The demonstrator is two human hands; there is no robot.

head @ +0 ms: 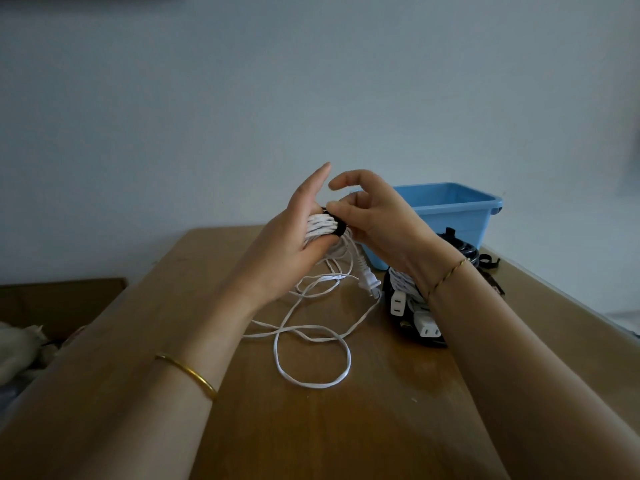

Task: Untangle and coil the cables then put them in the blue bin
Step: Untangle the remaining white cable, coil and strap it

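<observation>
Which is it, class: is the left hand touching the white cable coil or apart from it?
Touching. The head view shows the white cable coil held in the left hand, with the thumb pressed against its loops.

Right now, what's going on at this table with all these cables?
A person is coiling a white cable at a wooden table. The left hand holds the wound part, while the right hand pinches a black strap around it. Much of the cable lies loose on the table, plug included. The other cables sit piled by the right wrist. The blue bin stands behind the hands.
</observation>
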